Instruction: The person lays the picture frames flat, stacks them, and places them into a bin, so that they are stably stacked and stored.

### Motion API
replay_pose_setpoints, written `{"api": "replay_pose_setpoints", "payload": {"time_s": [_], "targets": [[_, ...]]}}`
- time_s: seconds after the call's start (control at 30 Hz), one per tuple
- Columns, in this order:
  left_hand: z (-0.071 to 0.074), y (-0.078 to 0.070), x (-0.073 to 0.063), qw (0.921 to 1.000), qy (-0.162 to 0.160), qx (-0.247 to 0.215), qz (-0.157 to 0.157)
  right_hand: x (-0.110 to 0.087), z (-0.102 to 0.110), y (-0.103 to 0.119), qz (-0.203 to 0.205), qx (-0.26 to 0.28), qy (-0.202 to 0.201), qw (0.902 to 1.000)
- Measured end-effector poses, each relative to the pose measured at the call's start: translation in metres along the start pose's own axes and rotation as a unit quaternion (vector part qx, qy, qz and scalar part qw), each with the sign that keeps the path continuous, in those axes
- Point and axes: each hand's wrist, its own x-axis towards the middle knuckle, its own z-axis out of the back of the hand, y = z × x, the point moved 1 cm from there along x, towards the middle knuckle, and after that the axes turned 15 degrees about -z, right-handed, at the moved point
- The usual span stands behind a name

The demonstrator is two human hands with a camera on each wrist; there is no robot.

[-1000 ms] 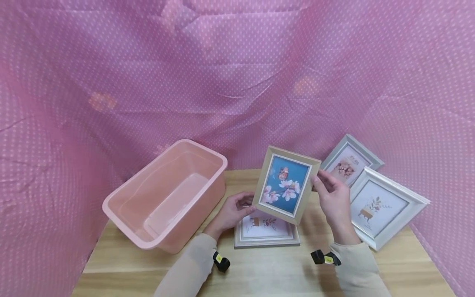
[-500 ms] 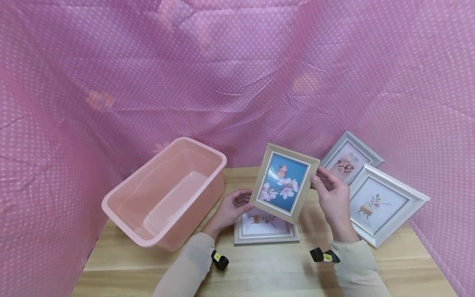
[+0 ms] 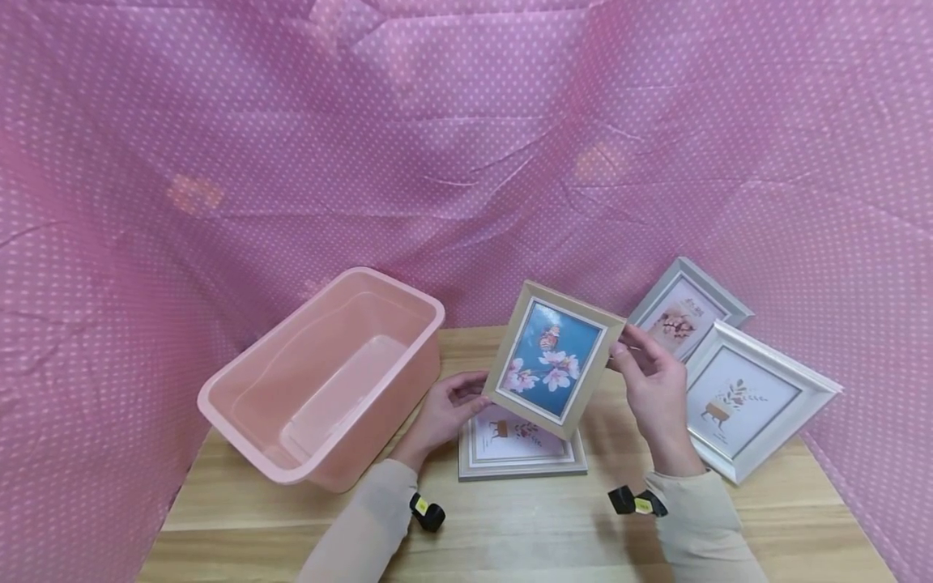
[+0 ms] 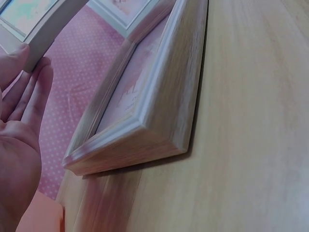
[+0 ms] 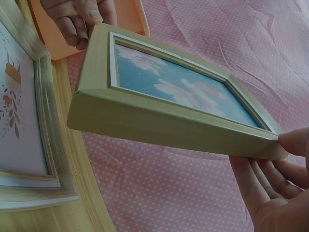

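Note:
A tan picture frame [image 3: 551,360] with a blue butterfly-and-blossom print is held tilted above the table. My right hand [image 3: 656,394] pinches its right edge, thumb on the front and fingers behind. At the lower left corner, my left hand [image 3: 446,411] pinches it between thumb and fingers; the right wrist view shows that left thumb [image 5: 89,10] on the corner. Below it lies a light wood-toned frame [image 4: 166,82] with a plant print, partly covered in the head view.
A pink plastic tub [image 3: 394,421] stands at the left. On the right, a silver-white frame [image 3: 765,453] overlaps a grey frame [image 3: 717,291] with a flower print. Pink dotted cloth [image 3: 466,162] hangs behind the wooden table [image 3: 525,534].
The tan frame and my left hand have shifted slightly left, and the frame's tilt has changed a little. My right hand keeps its grip. The other frames and the tub stay put.

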Motion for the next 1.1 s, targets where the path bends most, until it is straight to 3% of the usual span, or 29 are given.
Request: {"api": "replay_pose_setpoints", "payload": {"time_s": [0.43,0.77,1.1], "targets": [[0.0008,0.0014,-0.0037,0.9974,-0.07,-0.017,0.007,-0.0015,-0.0008,-0.0037,0.049,0.023,0.004,0.9985],[0.0033,0.0037,-0.0065,0.994,-0.092,-0.032,-0.049,-0.0027,0.0001,-0.0061,0.057,0.089,0.046,0.9934],[0.0042,0.0047,-0.0068,0.9889,-0.128,-0.042,-0.063,-0.0035,0.0023,-0.0091,0.045,0.093,0.036,0.994]]}}
